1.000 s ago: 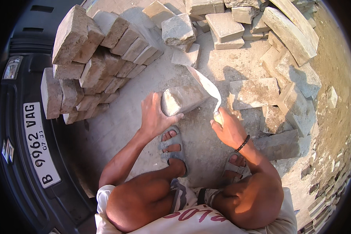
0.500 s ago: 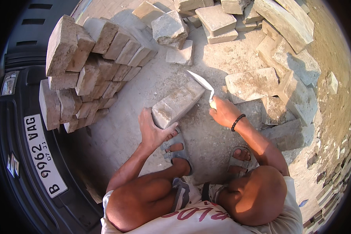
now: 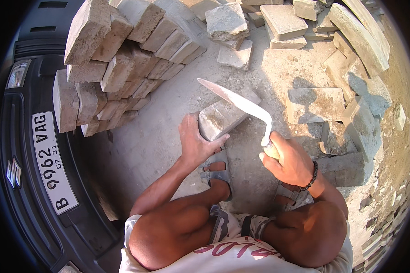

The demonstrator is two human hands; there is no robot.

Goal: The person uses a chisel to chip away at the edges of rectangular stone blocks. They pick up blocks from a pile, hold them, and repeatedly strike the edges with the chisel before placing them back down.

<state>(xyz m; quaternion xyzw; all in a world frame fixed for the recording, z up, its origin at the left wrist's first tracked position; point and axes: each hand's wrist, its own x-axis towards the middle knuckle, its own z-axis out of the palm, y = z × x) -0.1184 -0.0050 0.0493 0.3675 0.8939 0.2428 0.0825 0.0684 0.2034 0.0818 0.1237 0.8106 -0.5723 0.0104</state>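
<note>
A dusty, pale rectangular paving block (image 3: pixel 219 119) lies slanted on the ground in front of me. My left hand (image 3: pixel 197 142) grips its near end, fingers on the left side and thumb at the lower right. My right hand (image 3: pixel 290 160), with a black bead bracelet at the wrist, is closed round the light handle of a pointed trowel (image 3: pixel 239 100). The trowel's long blade is held above the block, pointing up and left, and hides part of the block's top. Whether the blade touches the block, I cannot tell.
Stacked paving blocks (image 3: pixel 127 77) stand at the left beside a dark vehicle front (image 3: pixel 20 150). More loose blocks (image 3: pixel 283 22) lie at the far side, and several (image 3: pixel 316 104) lie to the right. My sandalled feet (image 3: pixel 217 166) are just behind the work.
My right hand has drawn the trowel back toward me and lifted it, so the blade now crosses over the block. My left hand keeps its grip. The whole view has shifted a little.
</note>
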